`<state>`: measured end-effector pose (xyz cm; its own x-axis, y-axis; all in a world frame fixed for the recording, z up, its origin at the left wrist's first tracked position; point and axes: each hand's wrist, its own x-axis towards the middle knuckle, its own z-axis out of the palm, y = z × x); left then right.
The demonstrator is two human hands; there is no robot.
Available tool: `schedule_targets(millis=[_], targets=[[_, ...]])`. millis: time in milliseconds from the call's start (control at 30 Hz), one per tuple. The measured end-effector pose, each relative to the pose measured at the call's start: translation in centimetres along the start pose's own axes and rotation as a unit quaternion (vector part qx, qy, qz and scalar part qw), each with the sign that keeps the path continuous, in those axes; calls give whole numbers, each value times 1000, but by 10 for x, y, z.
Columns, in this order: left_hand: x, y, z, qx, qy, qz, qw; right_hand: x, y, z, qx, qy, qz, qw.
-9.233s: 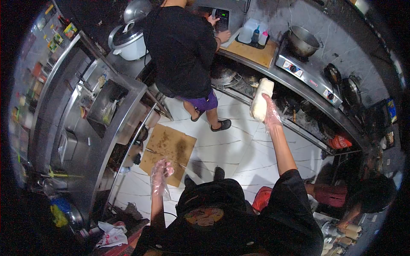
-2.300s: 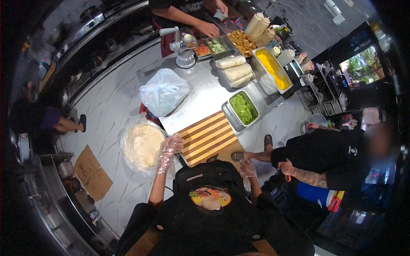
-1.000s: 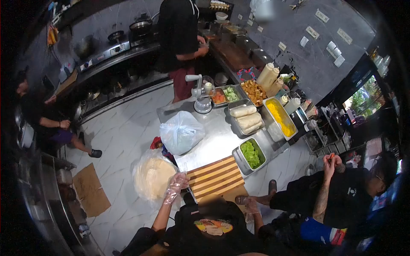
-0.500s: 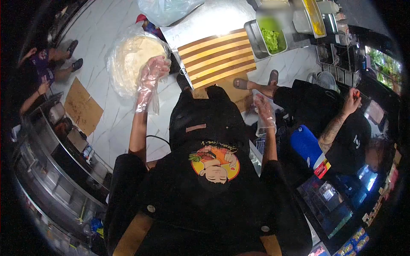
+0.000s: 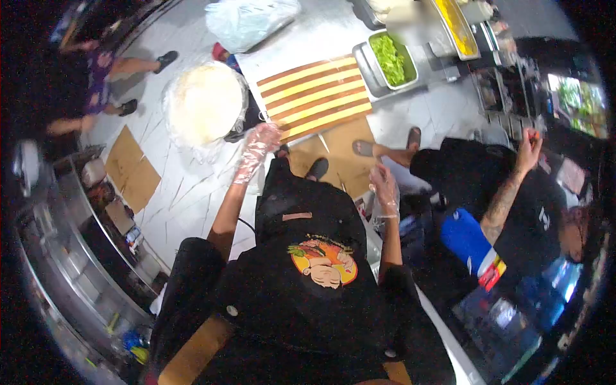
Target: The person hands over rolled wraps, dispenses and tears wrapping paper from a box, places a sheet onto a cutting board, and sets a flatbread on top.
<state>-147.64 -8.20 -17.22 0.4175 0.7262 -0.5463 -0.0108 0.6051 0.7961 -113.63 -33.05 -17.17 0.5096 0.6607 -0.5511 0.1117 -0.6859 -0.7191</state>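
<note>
My left hand (image 5: 260, 145), in a clear plastic glove, is at the near left corner of the striped wooden cutting board (image 5: 314, 96). Its fingers are curled in, and whatever they may hold is hidden. To the left of that hand lies a stack of round, pale flatbreads (image 5: 206, 106) in clear plastic wrapping. My right hand (image 5: 385, 187), gloved as well, hovers in front of my apron on the right, fingers loosely bent and apart, with nothing visible in it.
A metal tray of lettuce (image 5: 393, 61) and a tray of yellow food (image 5: 457, 29) stand right of the board. Behind it sits a pale plastic bag (image 5: 249, 22). A co-worker in black (image 5: 507, 192) is close on my right; another person (image 5: 96, 83) is at far left.
My left hand has moved from over the flatbreads to the board's near left corner. My right hand has lowered slightly. The view has shifted, and the person at far left has moved.
</note>
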Motion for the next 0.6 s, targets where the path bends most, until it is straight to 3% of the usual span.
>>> schedule_targets(millis=[233, 300, 333, 367, 467, 600], targets=[[-41, -13, 64, 45, -3, 9, 999, -7, 19, -2, 176, -40, -54, 982], [-60, -19, 76, 23, -24, 63, 997, -9, 32, -1, 190, -63, -76, 977], [-71, -20, 82, 11, -24, 80, 996, -18, 19, -3, 208, -81, -40, 974], [-86, -6, 95, 30, 8, 109, 994, -20, 20, 3, 190, -54, -67, 978], [-96, 0, 91, -25, -7, 40, 999, -11, 17, 14, 187, -102, -16, 977], [-63, 34, 65, -36, -51, 93, 994, 3, -31, 34, 133, -129, -135, 973]])
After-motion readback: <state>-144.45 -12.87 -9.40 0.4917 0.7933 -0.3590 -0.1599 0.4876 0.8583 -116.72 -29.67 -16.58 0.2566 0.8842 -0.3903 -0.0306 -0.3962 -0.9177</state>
